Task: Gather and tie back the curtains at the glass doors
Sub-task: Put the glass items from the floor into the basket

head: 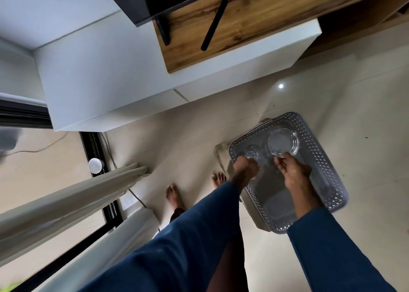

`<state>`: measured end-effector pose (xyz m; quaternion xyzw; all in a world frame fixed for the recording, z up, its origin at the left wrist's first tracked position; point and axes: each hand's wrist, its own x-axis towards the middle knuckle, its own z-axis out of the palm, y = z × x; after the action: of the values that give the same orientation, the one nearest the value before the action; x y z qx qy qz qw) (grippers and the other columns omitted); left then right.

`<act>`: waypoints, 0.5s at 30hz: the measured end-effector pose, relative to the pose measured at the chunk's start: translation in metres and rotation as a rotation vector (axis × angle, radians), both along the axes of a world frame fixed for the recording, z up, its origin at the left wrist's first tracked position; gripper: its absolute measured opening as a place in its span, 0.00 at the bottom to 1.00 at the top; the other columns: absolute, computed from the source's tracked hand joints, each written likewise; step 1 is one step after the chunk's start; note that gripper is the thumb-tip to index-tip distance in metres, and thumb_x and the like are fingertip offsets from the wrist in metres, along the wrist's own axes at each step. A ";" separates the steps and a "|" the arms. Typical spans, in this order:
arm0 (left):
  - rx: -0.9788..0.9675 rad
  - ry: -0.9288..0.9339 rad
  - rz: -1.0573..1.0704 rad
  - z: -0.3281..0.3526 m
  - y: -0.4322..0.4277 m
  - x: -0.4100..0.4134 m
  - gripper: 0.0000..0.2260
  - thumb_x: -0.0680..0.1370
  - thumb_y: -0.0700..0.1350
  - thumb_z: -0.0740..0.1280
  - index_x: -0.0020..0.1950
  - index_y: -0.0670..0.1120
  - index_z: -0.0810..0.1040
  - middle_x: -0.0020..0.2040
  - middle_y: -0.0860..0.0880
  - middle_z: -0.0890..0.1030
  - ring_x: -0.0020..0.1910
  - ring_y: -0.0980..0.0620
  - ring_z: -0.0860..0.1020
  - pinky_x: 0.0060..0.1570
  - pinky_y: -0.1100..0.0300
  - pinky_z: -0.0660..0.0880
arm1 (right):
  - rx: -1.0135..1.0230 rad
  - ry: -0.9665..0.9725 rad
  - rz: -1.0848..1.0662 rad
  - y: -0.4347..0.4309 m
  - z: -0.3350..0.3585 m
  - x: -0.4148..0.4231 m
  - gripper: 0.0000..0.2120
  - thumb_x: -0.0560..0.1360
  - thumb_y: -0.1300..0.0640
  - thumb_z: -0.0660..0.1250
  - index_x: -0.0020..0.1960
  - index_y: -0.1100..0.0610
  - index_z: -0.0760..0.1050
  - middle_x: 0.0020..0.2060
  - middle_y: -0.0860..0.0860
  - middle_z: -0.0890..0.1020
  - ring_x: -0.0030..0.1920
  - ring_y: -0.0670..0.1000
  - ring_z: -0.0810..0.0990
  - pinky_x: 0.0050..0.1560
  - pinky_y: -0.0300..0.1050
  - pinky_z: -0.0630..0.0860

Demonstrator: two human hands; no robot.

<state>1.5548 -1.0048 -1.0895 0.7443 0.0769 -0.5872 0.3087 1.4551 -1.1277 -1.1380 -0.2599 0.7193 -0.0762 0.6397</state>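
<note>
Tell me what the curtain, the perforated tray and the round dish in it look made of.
Curtain: pale fabric, matte; it hangs in soft folds.
Perforated tray: probably moulded plastic, grey, slightly glossy; regular holes pattern its rim.
Round dish: clear glass or plastic; the tray shows through, blur leaves it open.

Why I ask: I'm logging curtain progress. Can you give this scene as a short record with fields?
tray: grey, perforated, holds both glass items
left hand: grips small glass in tray
right hand: fingertips at glass dish rim; grip unclear
curtain: beige, bunched beside glass door, touched by neither hand
tie: none visible
</note>
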 end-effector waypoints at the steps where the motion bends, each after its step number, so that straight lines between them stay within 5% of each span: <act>1: 0.019 0.017 0.024 -0.003 0.001 0.000 0.14 0.83 0.40 0.60 0.38 0.51 0.69 0.42 0.48 0.77 0.34 0.57 0.74 0.22 0.74 0.70 | 0.003 -0.010 -0.024 0.002 0.005 0.001 0.04 0.76 0.65 0.72 0.45 0.64 0.77 0.41 0.58 0.83 0.31 0.49 0.84 0.33 0.38 0.82; 5: 0.030 0.121 0.130 -0.004 0.000 0.003 0.12 0.82 0.40 0.62 0.38 0.49 0.71 0.38 0.50 0.77 0.33 0.55 0.75 0.24 0.71 0.72 | 0.007 -0.007 -0.024 0.013 0.020 0.005 0.06 0.76 0.69 0.70 0.41 0.65 0.76 0.39 0.60 0.82 0.35 0.52 0.82 0.39 0.40 0.84; 9: 0.063 0.013 0.105 -0.003 -0.004 0.003 0.13 0.84 0.39 0.59 0.39 0.44 0.69 0.36 0.45 0.76 0.23 0.56 0.76 0.18 0.68 0.70 | 0.007 0.018 0.038 0.029 0.023 0.002 0.03 0.76 0.69 0.69 0.43 0.65 0.78 0.38 0.58 0.83 0.29 0.47 0.83 0.33 0.37 0.82; 12: 0.045 0.012 0.075 0.002 0.004 -0.001 0.11 0.85 0.44 0.57 0.46 0.41 0.72 0.43 0.42 0.79 0.30 0.54 0.78 0.22 0.68 0.74 | -0.028 0.060 0.129 0.048 0.028 0.004 0.02 0.75 0.69 0.69 0.45 0.68 0.79 0.29 0.54 0.82 0.25 0.47 0.79 0.30 0.40 0.78; 15: 0.023 -0.016 0.123 0.026 0.022 -0.002 0.14 0.84 0.46 0.57 0.53 0.38 0.78 0.43 0.46 0.83 0.33 0.56 0.79 0.26 0.73 0.72 | -0.198 0.212 0.267 0.072 0.049 0.011 0.08 0.74 0.64 0.70 0.47 0.70 0.82 0.33 0.56 0.83 0.31 0.50 0.78 0.36 0.42 0.78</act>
<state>1.5530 -0.9831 -1.0632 0.7464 0.1269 -0.5601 0.3363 1.4660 -1.0553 -1.0888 -0.4211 0.7308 -0.0332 0.5361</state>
